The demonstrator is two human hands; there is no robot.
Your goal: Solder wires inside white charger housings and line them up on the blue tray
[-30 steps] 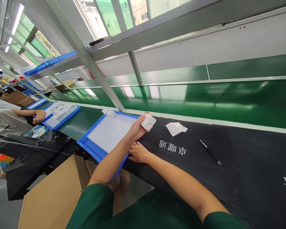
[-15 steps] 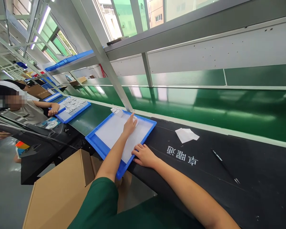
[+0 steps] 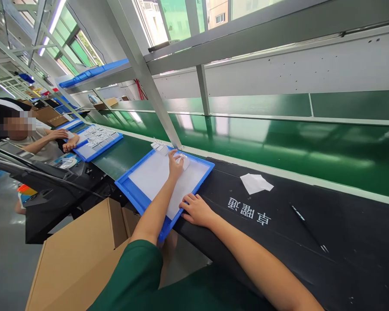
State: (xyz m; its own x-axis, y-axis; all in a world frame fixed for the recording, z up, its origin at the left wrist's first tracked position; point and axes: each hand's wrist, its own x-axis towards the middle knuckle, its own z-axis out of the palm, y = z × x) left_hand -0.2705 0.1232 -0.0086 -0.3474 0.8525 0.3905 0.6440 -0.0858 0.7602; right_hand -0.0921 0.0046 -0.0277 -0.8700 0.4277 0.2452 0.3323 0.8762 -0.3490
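A blue tray (image 3: 134, 196) with a white lining sheet (image 3: 149, 172) lies at a slant on the bench before me. My left hand (image 3: 176, 166) reaches over its far side, thumb and fingers curled around a small white piece (image 3: 184, 160); the fingers partly cover it. Just left of that hand, several white pieces (image 3: 160, 148) stand bunched at the tray's far edge. My right hand (image 3: 197, 210) rests at the tray's right edge, fingers apart, with the fingertips on the rim.
On the black mat (image 3: 278, 268) lie a crumpled white paper (image 3: 256, 183) and a dark pen (image 3: 307, 226). Left stands a cardboard box (image 3: 81, 246). A metal post (image 3: 149, 82) rises behind the tray. Co-workers sit farther left by another blue tray (image 3: 99, 152) of white pieces.
My left hand has drawn slightly back and left, its stretched finger now curling at the white piece. My right hand stays put. A co-worker's second hand has come to their tray.
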